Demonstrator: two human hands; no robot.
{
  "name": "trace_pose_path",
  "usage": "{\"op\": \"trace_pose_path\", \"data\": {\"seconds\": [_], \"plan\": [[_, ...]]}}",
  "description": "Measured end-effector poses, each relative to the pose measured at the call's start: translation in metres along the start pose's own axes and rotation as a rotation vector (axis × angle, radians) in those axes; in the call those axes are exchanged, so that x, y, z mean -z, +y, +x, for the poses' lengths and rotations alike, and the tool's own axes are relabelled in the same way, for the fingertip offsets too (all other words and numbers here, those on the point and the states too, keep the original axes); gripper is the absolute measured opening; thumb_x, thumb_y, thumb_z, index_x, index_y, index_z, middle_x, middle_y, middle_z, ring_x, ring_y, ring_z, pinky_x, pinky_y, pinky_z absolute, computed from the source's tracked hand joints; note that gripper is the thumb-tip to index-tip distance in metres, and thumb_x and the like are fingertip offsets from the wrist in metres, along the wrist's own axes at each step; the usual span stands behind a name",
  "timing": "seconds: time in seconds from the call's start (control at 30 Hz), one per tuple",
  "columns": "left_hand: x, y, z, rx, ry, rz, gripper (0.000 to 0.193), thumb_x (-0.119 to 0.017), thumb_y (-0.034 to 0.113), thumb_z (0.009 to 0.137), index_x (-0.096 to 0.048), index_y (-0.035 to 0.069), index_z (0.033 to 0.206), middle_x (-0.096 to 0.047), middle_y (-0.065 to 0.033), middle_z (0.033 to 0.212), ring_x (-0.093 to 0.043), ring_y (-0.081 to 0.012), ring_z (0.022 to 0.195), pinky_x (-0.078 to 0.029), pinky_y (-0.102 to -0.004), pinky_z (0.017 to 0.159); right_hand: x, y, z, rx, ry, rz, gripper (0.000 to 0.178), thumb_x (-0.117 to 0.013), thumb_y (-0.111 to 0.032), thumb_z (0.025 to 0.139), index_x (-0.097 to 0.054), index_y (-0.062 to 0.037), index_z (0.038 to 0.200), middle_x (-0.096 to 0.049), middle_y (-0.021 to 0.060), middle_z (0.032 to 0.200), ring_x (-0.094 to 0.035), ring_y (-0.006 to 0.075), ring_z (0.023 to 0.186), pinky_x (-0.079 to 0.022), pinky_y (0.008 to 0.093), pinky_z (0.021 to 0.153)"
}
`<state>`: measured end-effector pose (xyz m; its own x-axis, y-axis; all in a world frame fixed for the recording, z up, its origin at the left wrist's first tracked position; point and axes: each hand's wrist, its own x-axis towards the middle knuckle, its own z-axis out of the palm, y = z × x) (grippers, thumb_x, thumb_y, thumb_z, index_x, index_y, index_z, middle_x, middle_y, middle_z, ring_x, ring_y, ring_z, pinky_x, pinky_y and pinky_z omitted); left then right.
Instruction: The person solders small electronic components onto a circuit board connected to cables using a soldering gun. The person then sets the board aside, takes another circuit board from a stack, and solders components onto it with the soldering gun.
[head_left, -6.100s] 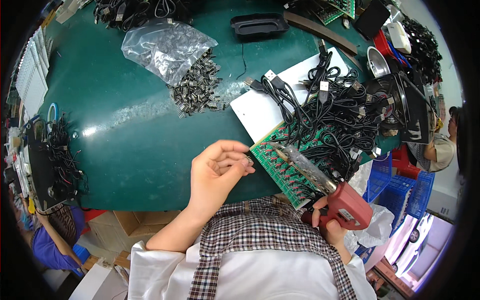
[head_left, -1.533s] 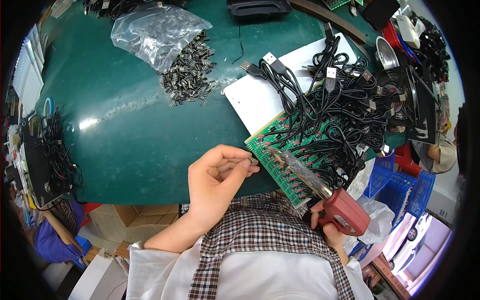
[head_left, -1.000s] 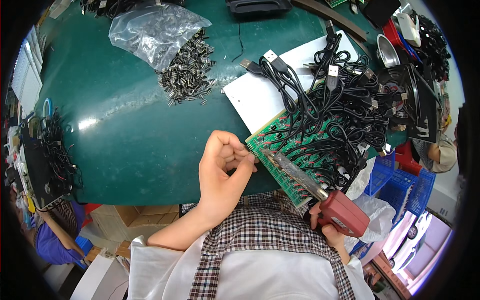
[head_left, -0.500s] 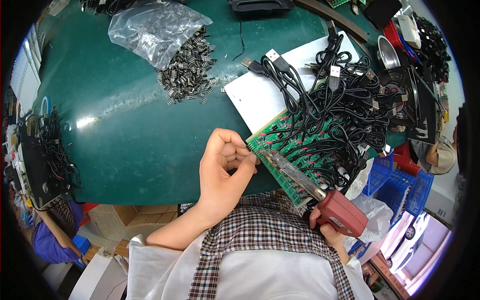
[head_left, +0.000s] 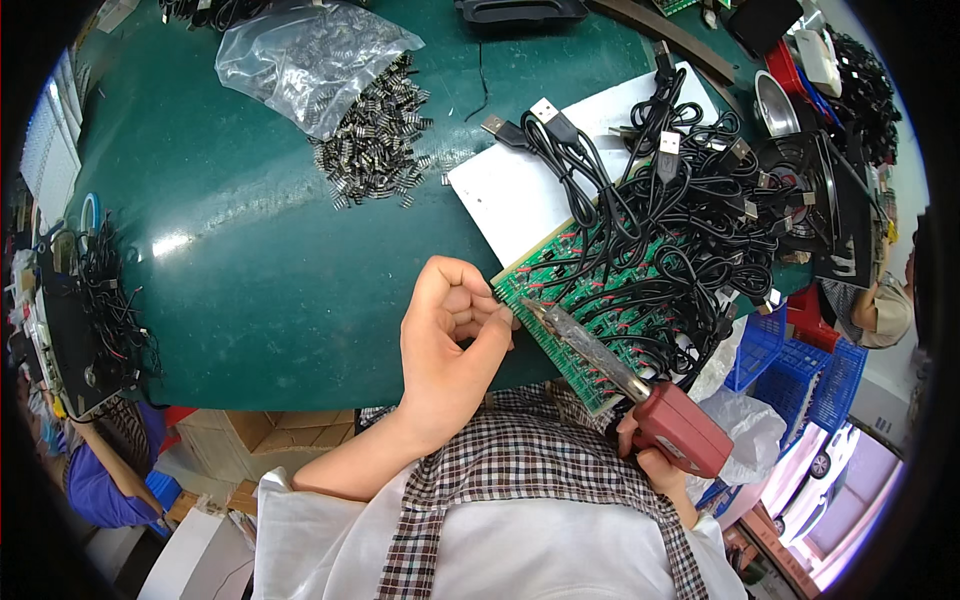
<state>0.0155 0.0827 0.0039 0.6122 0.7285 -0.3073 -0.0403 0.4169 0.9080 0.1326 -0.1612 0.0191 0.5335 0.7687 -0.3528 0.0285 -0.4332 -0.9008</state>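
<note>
A: Nearest first, what are the hands doing?

B: The right hand (head_left: 652, 462) is wrapped tight around the red handle of a soldering iron (head_left: 640, 400), low at the near edge of the table (head_left: 250, 290). The shaft runs up and left, and its tip sits on the near left corner of the green board (head_left: 610, 300). The left hand (head_left: 450, 345) is curled just beside that corner, fingertips pinched together right at the tip. I can't tell what it pinches; anything there is too thin to see.

A: Where could it go wrong?

B: I'd judge the fingers are the worry: they're touching distance from the hot tip, so a small slip could burn them. The board also hangs partly over the near edge, so pressing down might tilt it. And the black cables (head_left: 690, 200) lie heaped across the board; the shaft could scorch one if it swings right.

A: Anything holding things?

B: Further off, near the far left of the table, a clear bag (head_left: 300, 60) lies open on its side, with small dark metal parts (head_left: 375, 150) spilling from its mouth onto the green top. Off the right edge, blue crates (head_left: 800, 360) sit lower down; I can't make out their contents. A white sheet (head_left: 520, 190) lies under the board's far side.
</note>
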Motion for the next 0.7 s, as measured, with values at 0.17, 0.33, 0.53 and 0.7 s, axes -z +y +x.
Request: {"op": "trace_pose_path", "data": {"seconds": [0.17,0.33,0.53,0.7], "plan": [[0.000,-0.001,0.000,0.005,0.014,0.000,0.022,-0.047,-0.011,0.078,-0.038,0.005,0.090,-0.052,-0.0046,0.077,-0.055,-0.0102,0.068,-0.047,-0.0209,0.056,0.004,0.019,-0.009,0.080,0.042,-0.076,0.063,-0.071,-0.040,0.068,-0.054,0.0041,0.109,-0.064,0.0108,0.086,-0.064,0.0251,0.073,-0.050,0.0311,0.064],[0.000,-0.002,0.000,0.007,0.014,-0.002,0.022,-0.047,-0.011,0.078,-0.038,0.005,0.090,-0.051,-0.0045,0.077,-0.055,-0.0103,0.068,-0.047,-0.0208,0.056,0.003,0.020,-0.009,0.113,0.076,-0.203,0.060,-0.072,-0.038,0.065,-0.056,0.0034,0.106,-0.064,0.0109,0.086,-0.063,0.0257,0.072,-0.050,0.0320,0.064],[-0.001,-0.001,0.000,-0.001,0.020,0.019,0.022,-0.047,-0.011,0.078,-0.038,0.005,0.091,-0.052,-0.0045,0.077,-0.055,-0.0100,0.068,-0.046,-0.0203,0.056,0.005,0.017,-0.008,0.134,0.061,-0.204,0.059,-0.072,-0.039,0.065,-0.057,0.0027,0.104,-0.064,0.0109,0.086,-0.063,0.0259,0.069,-0.050,0.0317,0.062],[0.002,0.001,-0.001,0.014,0.021,0.017,0.021,-0.048,-0.009,0.080,-0.038,0.005,0.092,-0.053,-0.0049,0.076,-0.055,-0.0098,0.068,-0.047,-0.0206,0.056,0.008,0.013,-0.008,0.092,0.036,-0.135,0.059,-0.071,-0.041,0.066,-0.057,0.0028,0.103,-0.063,0.0108,0.085,-0.063,0.0257,0.068,-0.050,0.0313,0.061]]}}
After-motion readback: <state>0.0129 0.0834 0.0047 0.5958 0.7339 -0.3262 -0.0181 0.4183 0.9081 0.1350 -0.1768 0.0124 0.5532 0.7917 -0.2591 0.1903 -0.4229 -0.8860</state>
